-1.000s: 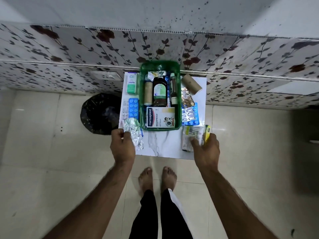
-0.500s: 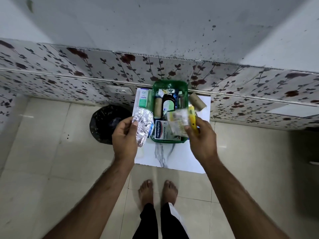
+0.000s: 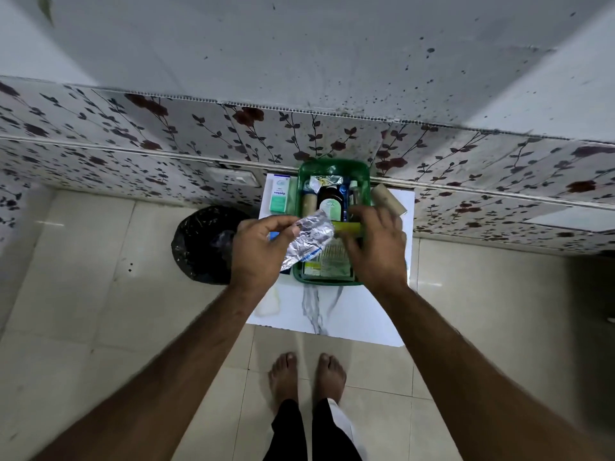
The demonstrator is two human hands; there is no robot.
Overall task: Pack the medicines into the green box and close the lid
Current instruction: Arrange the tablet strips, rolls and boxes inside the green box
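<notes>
The green box (image 3: 332, 166) stands open on a small white marble-look table (image 3: 332, 311) against the wall. Inside it are a brown syrup bottle (image 3: 330, 199), a beige roll (image 3: 308, 204) and other packs. My left hand (image 3: 259, 251) holds a silver foil blister strip (image 3: 309, 237) over the box's left edge. My right hand (image 3: 376, 247) lies over the box's right half, pressing a clear packet with a yellow-green edge (image 3: 346, 227) down into it. A white and green carton (image 3: 279, 196) lies on the table left of the box, a brown roll (image 3: 387, 196) on the right.
A bin lined with a black bag (image 3: 203, 244) stands on the tiled floor left of the table. The floral-tiled wall (image 3: 199, 134) is directly behind the box. My bare feet (image 3: 306, 374) are on the floor in front of the table.
Both hands rose from the table's front edge and moved over the box. The right hand carried the clear packet into the box; the left brought the foil strip to the box's left edge.
</notes>
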